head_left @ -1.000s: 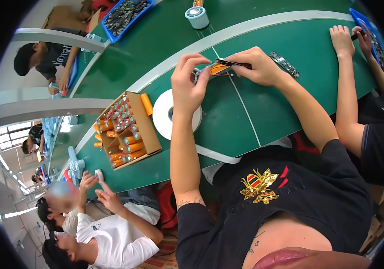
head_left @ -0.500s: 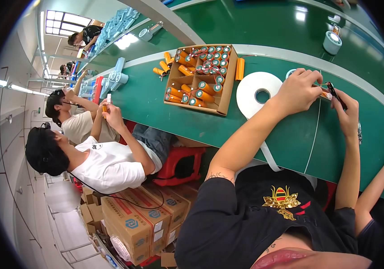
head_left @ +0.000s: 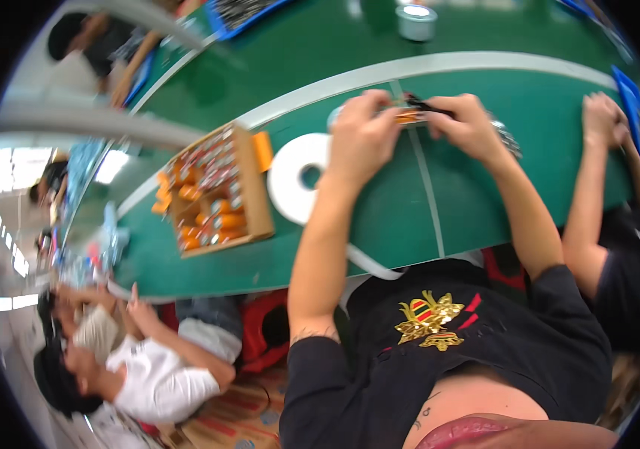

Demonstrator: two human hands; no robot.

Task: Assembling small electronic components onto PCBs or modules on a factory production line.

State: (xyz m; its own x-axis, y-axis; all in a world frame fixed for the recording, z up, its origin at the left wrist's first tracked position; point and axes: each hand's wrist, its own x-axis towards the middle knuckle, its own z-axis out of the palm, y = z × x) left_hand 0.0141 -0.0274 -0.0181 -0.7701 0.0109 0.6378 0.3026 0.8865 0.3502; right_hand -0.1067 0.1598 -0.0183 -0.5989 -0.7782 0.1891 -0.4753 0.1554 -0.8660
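My left hand (head_left: 365, 138) is closed with its fingertips on one end of an orange cylindrical battery (head_left: 409, 116), which is held above the green table. My right hand (head_left: 469, 129) pinches a slim black tool (head_left: 436, 110) at the battery's other end. Blur and fingers hide the tool's exact kind and where it meets the battery. Just left of my left forearm lies a large white tape roll (head_left: 286, 178), its loose white strip (head_left: 372, 264) running to the table's near edge.
A cardboard box (head_left: 260, 191) full of orange batteries stands left of the roll; an orange battery (head_left: 262, 151) is beside it. A pale blue round part (head_left: 416, 24) sits farther back. Co-workers sit on both sides; a blue tray (head_left: 634, 112) is at right.
My view has swung to the right, so the box, roll and hands appear farther left. Both hands stay together at the battery. The neighbour's hands at right have come into view.
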